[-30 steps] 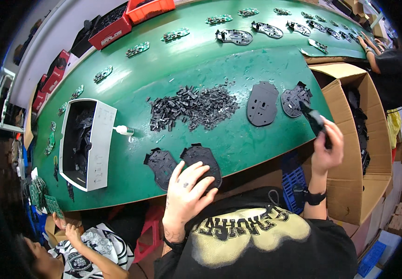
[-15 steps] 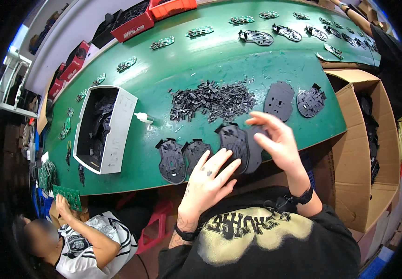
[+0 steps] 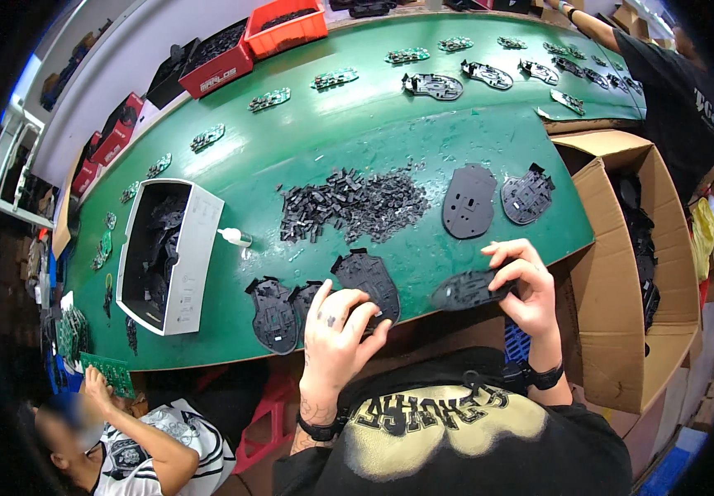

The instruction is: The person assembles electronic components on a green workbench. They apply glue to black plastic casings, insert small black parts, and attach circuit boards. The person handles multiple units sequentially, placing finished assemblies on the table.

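My right hand (image 3: 526,289) is closed on a black computer mouse base (image 3: 464,291), pinching its right end between thumb and fingers. This piece is tilted, seen nearly edge-on, and slightly blurred over the table's near edge. My left hand (image 3: 342,335) has its fingers curled on the near end of another mouse base (image 3: 368,279), which lies on the table. Its fingers partly hide that base and a second mouse base (image 3: 303,299) beside it. Further left lies one more mouse base (image 3: 273,316). Beyond them spreads a heap of small black parts (image 3: 355,202).
Two black mouse pieces, a flat plate (image 3: 468,201) and a base (image 3: 528,195), lie at right. A white box (image 3: 204,256) of black parts and a small bottle (image 3: 235,237) stand left. Circuit boards (image 3: 334,78) line the far side. A cardboard box (image 3: 613,273) stands right; co-workers sit nearby.
My right hand has lifted a mouse base and moved right with it, tilting it. My left hand has shifted slightly left and curled its fingers. The whole view has shifted a little.
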Demonstrator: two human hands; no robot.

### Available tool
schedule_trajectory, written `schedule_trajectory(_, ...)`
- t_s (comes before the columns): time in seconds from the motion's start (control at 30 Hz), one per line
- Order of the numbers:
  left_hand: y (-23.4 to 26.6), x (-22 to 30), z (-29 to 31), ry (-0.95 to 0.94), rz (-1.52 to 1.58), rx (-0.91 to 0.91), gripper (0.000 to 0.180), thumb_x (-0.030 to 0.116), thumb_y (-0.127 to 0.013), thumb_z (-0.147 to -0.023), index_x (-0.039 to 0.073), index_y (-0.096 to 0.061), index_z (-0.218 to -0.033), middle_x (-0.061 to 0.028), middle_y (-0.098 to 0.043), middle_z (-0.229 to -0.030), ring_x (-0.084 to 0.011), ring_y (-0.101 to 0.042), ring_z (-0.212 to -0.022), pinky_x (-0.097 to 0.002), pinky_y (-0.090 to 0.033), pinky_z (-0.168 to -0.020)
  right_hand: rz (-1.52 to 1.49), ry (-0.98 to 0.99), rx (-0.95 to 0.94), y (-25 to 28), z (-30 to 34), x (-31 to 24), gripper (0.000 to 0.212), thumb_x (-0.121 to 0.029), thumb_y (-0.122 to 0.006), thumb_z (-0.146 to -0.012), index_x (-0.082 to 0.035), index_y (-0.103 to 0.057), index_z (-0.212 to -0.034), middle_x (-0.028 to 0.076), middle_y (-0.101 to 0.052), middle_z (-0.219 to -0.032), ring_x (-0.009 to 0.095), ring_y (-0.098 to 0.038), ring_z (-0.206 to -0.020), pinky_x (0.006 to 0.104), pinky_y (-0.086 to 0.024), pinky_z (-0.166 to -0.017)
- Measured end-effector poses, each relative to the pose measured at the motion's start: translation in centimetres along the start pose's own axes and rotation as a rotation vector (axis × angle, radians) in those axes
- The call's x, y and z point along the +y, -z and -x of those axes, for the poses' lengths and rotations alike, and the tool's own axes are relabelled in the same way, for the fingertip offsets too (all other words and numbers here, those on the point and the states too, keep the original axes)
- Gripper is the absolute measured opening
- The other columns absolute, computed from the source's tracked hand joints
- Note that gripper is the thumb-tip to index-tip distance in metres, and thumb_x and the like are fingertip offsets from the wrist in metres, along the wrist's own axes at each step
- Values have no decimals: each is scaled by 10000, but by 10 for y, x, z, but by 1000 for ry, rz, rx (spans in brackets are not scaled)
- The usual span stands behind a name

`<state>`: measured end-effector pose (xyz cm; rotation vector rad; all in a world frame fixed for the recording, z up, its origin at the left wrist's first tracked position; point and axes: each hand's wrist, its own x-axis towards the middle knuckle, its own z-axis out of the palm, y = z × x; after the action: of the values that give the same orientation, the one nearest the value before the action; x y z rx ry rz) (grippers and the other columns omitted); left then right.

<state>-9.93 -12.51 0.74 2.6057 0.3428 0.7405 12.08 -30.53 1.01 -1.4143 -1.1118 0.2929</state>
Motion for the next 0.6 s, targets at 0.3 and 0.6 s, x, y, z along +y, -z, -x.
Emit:
schedule_trajectory(0.3, -21, 40, -18, -130, 140, 207, 423, 27, -711, -573, 122, -719, -985, -28, -579, -805, -205, -570, -681, -318, -475, -609, 371, -149, 86, -9, -36, -8, 340, -10, -624, -750, -29, -576, -1085, 155, -578, -1116, 330, -537, -1065, 420, -438, -927)
schedule_trajectory(0.6, -42, 58, -31, 5, -57, -226, 619, 148, -750, -640, 122, -587, -1237, -68, -510, -1068, -265, -495, -987, -386, -407, -842, 580, -199, 161, -18, -44, 26, 484, -105, -708, -761, -45, -543, -1212, 93, -530, -931, 253, -522, -923, 363, -461, -842)
